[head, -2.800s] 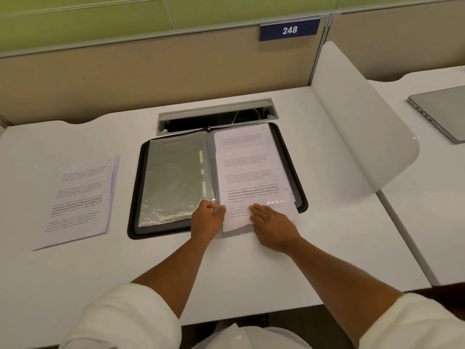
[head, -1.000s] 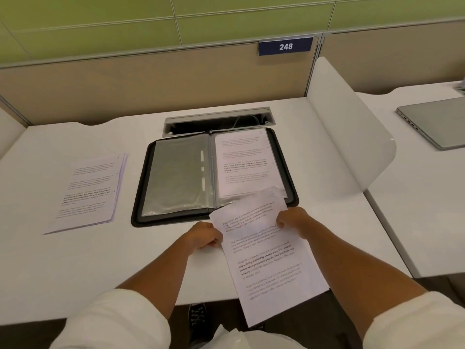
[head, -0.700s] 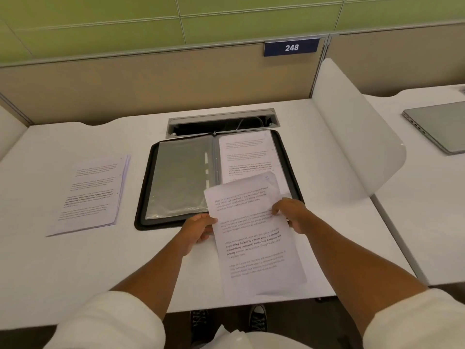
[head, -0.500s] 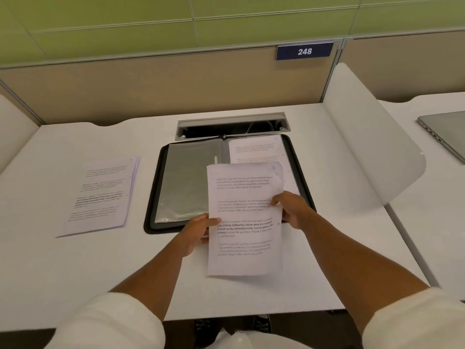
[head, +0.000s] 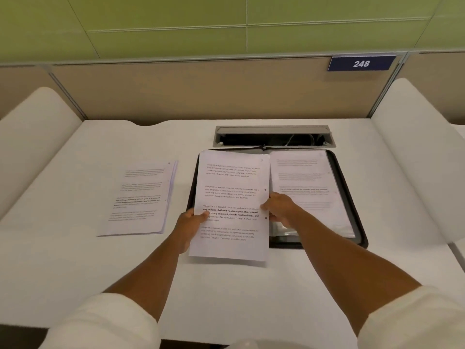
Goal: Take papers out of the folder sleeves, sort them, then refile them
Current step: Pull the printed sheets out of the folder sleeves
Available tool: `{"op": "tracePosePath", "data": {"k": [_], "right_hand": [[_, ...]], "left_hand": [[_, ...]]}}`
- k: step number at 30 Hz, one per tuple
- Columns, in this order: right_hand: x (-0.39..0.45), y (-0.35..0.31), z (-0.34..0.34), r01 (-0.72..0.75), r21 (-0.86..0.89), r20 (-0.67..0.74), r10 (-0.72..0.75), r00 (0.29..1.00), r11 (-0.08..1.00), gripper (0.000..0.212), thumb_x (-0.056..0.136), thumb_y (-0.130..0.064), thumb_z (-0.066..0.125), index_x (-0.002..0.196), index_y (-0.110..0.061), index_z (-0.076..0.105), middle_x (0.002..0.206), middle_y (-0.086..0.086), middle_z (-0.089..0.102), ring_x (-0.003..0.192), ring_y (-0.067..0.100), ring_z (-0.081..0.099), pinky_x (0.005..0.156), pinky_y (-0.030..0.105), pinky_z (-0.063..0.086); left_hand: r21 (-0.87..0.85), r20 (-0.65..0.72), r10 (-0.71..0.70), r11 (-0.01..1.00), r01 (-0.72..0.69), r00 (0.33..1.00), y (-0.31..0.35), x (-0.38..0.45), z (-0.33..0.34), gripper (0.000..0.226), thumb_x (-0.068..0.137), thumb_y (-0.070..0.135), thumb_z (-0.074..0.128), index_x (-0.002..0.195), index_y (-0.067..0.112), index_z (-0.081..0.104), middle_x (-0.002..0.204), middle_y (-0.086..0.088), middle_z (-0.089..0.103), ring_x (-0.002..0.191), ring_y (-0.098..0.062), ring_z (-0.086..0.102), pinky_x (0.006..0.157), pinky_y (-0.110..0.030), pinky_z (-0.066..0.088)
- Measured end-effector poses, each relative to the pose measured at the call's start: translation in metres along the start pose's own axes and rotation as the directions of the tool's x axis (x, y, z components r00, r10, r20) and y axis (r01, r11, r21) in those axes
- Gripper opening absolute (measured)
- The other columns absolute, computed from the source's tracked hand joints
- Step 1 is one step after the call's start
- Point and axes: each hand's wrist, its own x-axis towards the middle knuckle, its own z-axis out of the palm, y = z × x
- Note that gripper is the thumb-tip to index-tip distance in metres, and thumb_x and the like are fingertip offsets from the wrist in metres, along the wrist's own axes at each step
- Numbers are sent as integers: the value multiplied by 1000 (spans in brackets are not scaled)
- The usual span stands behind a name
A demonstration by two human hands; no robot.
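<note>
A: Pinched at both side edges. Left hand (head: pixel 190 219) with thumb on top of the left edge, right hand (head: pixel 278 206) curled round the right edge about midway up.

B: Grasping, then? Neither one slack?

A: Grasping the sheet (head: pixel 231 192), both of them. Held it lifted off the desk (head: pixel 226 298), print facing up, near end out over bare desktop, far end covering the left half of the open folder (head: pixel 352 197).

B: Judged the step how?

A: Looked like a page out of its sleeve and bound for the stack of papers (head: pixel 141 197) lying just left of the folder. Not yet laid down.

B: And to do that well?

A: Called for a flat carry leftward and a light pinch, since thin paper probably buckles under hard thumbs. Called for lowering the near edge first, squaring corners against the stack's, then letting go with both hands together. Wanted the print kept the same way round as the top page there, to make sorting easier.

B: Farther back?

A: Saw another printed page (head: pixel 307 187) lying in the right-hand sleeve, so likely more to pull. Beyond the folder's far edge, noted an open cable tray (head: pixel 274 137) set into the desk, then the partition with a number plate (head: pixel 361 63) reading 248.
</note>
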Motion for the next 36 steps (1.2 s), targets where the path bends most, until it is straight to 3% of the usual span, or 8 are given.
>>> {"op": "tracePosePath", "data": {"k": [5, 9, 12, 16, 20, 24, 28, 36], "right_hand": [[20, -22, 52, 77, -71, -24, -79, 997, 994, 19, 91, 6, 57, 106, -5, 63, 113, 8, 67, 103, 28, 66, 83, 37, 59], [36, -40, 95, 104, -103, -69, -111, 991, 989, 20, 90, 7, 57, 95, -12, 64, 111, 8, 69, 100, 27, 67, 83, 37, 60], [47, -53, 129, 94, -77, -49, -98, 994, 993, 20, 89, 8, 58, 89, -11, 63, 108, 9, 70, 98, 28, 69, 82, 40, 61], [60, -67, 173, 101, -70, -56, -105, 993, 992, 19, 89, 7, 59, 88, -11, 65, 99, 7, 71, 85, 21, 69, 75, 33, 61], [72, -75, 213, 93, -81, -46, -97, 994, 992, 18, 88, 5, 62, 84, -12, 66, 94, 3, 67, 88, 20, 67, 80, 33, 61], [90, -77, 247, 76, -139, -66, -86, 994, 987, 17, 84, 0, 71, 77, -14, 65, 86, 3, 66, 76, 17, 66, 83, 36, 61], [103, -73, 274, 88, -188, -72, -103, 992, 978, 18, 81, -2, 74, 78, -17, 64, 91, 5, 69, 84, 21, 72, 83, 37, 61], [116, -69, 301, 78, -226, -71, -97, 993, 971, 17, 83, -3, 71, 85, -19, 65, 102, 5, 69, 94, 23, 70, 81, 32, 59]], "left_hand": [[81, -140, 51, 996, -40, 989, 11, 18, -49, 23, 97, 31, 64, 117, 20, 66, 108, -1, 73, 95, -25, 70, 81, -39, 57], [61, -286, 112, 993, -99, 952, 20, 34, -92, 24, 96, 25, 64, 118, 16, 68, 111, 1, 69, 101, -21, 65, 81, -30, 50], [47, -379, 113, 994, -103, 918, 26, 41, -121, 17, 97, 25, 61, 111, 19, 69, 109, 2, 66, 101, -21, 62, 87, -33, 49], [53, -496, 110, 994, -96, 861, 26, 54, -159, 25, 97, 28, 60, 116, 15, 69, 115, 2, 63, 105, -19, 57, 94, -32, 46], [80, -556, 103, 994, -70, 825, 23, 62, -194, 32, 99, 34, 57, 119, 13, 69, 114, 2, 63, 103, -20, 58, 94, -33, 48], [114, -637, 95, 993, -28, 765, 20, 67, -224, 33, 99, 35, 58, 119, 12, 70, 113, -1, 67, 98, -18, 56, 90, -30, 45], [152, -672, 84, 988, 26, 736, 17, 74, -247, 33, 97, 36, 58, 117, 14, 72, 120, -4, 69, 100, -19, 57, 94, -32, 45], [153, -682, 57, 986, 66, 729, 10, 86, -264, 31, 98, 33, 59, 117, 13, 72, 118, -4, 69, 95, -17, 56, 85, -26, 42]]}}
